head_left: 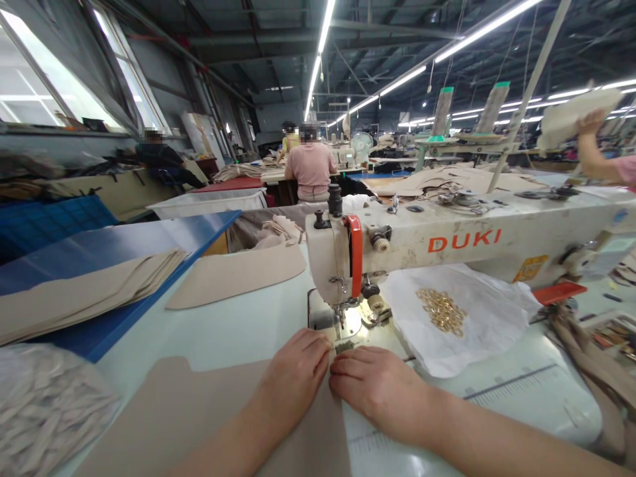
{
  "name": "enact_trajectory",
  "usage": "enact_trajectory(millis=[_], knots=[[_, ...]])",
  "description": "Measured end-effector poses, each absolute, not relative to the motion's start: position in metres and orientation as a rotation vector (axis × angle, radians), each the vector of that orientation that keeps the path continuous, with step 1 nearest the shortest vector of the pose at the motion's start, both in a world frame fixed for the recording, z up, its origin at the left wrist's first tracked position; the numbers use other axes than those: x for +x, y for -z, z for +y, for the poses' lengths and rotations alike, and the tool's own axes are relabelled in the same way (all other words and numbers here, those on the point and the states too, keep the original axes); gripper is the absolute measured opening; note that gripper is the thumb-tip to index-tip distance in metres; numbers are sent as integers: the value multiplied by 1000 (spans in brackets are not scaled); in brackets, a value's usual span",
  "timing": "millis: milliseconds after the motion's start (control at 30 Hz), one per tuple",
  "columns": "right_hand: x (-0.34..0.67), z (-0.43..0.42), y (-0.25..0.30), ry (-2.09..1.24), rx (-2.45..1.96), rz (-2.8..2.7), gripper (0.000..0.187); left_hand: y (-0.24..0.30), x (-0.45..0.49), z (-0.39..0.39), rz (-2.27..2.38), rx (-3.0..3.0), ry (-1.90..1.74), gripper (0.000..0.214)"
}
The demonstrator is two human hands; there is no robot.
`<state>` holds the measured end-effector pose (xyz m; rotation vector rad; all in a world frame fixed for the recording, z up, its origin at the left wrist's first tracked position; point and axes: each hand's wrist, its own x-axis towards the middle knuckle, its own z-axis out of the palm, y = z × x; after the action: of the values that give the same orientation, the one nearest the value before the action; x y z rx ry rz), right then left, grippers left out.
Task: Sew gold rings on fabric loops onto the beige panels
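Note:
A large flat beige fabric panel (213,404) lies on the pale sewing table in front of me. My left hand (298,368) rests on its far right corner, fingers curled and pressed together on the edge. Beside it, my right hand (375,384) is closed at the same edge, its fingertips nearly touching the left ones. What lies under the fingers is mostly hidden. Just beyond both hands is the lit needle area (342,321) of a white sewing machine (407,232) with an orange lever guard.
Gold metal rings (442,311) lie on a white plastic bag (487,324) under the machine arm. Stacked beige panels (94,281) sit on a blue board (213,232) at left. A clear bag of fabric strips (50,411) is nearer. Other people work beyond.

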<state>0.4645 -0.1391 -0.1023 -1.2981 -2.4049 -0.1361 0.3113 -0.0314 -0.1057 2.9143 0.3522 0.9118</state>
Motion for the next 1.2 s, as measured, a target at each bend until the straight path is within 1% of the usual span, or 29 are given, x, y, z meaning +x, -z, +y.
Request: enact_trajectory(millis=[200, 567, 800, 967, 1200], knots=[[464, -138, 103, 160, -1293, -2406, 12, 108, 313, -31, 342, 2912, -944, 22], [461, -135, 107, 249, -1455, -2364, 10, 106, 305, -35, 408, 2815, -834, 16], [460, -130, 107, 287, -1456, -2406, 5, 106, 305, -37, 455, 2785, -823, 15], [469, -128, 100, 289, -1496, -2451, 7, 107, 317, -34, 451, 2819, -869, 18], [484, -117, 97, 268, -1573, -2443, 7, 107, 337, -22, 487, 2826, -801, 19]])
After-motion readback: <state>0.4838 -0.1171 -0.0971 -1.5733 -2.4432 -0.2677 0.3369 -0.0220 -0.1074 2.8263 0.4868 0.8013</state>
